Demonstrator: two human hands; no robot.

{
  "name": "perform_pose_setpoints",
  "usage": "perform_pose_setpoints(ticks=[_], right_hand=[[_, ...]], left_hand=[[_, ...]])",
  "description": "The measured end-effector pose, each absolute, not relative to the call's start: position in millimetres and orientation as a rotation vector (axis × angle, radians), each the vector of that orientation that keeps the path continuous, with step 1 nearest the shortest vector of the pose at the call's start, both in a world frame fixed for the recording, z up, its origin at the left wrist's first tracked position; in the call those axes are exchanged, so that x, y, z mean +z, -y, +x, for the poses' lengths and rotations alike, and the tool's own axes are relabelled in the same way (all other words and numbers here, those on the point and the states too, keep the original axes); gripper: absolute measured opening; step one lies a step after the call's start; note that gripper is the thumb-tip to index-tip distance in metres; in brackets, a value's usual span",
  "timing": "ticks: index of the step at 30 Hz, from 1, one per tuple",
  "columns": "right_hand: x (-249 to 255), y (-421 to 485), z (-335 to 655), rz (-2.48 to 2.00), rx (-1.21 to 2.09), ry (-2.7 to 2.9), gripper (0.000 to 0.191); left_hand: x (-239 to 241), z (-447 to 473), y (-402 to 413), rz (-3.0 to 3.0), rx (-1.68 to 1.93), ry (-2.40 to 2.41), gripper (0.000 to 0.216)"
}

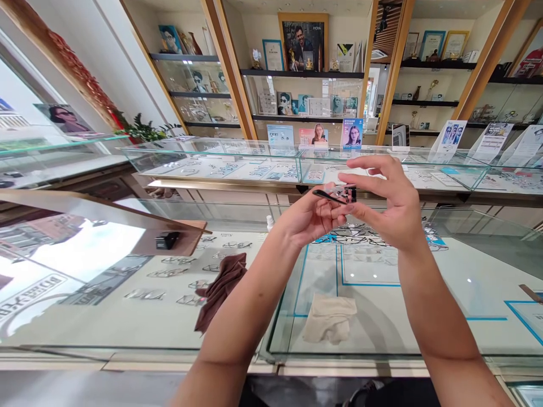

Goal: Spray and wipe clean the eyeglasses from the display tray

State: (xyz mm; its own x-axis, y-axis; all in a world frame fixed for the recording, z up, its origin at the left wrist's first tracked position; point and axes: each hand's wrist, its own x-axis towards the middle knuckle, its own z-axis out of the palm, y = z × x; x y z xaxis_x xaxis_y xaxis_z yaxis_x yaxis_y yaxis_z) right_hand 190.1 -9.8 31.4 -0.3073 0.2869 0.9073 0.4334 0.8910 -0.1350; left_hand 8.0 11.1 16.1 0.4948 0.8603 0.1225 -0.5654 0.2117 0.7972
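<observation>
Both my hands are raised above a glass display counter. They hold a folded pair of dark-framed glasses between them. My left hand grips the glasses from below with its fingers curled. From the right, my right hand pinches the frame with thumb and fingers, its index finger stretched above. Under the hands, inside the case, lie several more pairs of glasses.
A brown cloth and a beige cloth lie on the counter glass. A small black box sits on a wooden panel at left. Rows of glasses show inside the case. Another glass counter and shelves stand behind.
</observation>
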Motion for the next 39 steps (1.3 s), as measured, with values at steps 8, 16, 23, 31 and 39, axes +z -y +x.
perform_pose_setpoints(ticks=[8, 16, 23, 31, 39], right_hand=[[31.9, 3.2, 189.4, -0.57, -0.035, 1.903, 0.018], [30.7, -16.7, 195.5, -0.568, 0.265, 1.952, 0.015], [-11.3, -84.0, 204.4, -1.048, 0.159, 2.028, 0.012], [-79.5, -132.3, 206.2, -1.731, -0.083, 2.243, 0.027], [-112.1, -141.7, 211.3, -1.794, -0.118, 2.295, 0.029]], left_hand=[[4.5, 6.9, -27.3, 0.919, 0.945, -0.416, 0.02], [-10.4, 13.3, -41.7, 0.979, 0.78, -0.587, 0.041], [-61.5, -26.9, -29.4, 1.498, 0.733, -0.939, 0.014], [-93.1, -46.9, -7.7, 2.013, -0.072, -1.044, 0.013], [-91.8, -34.5, 7.0, 2.273, -0.372, -0.918, 0.045]])
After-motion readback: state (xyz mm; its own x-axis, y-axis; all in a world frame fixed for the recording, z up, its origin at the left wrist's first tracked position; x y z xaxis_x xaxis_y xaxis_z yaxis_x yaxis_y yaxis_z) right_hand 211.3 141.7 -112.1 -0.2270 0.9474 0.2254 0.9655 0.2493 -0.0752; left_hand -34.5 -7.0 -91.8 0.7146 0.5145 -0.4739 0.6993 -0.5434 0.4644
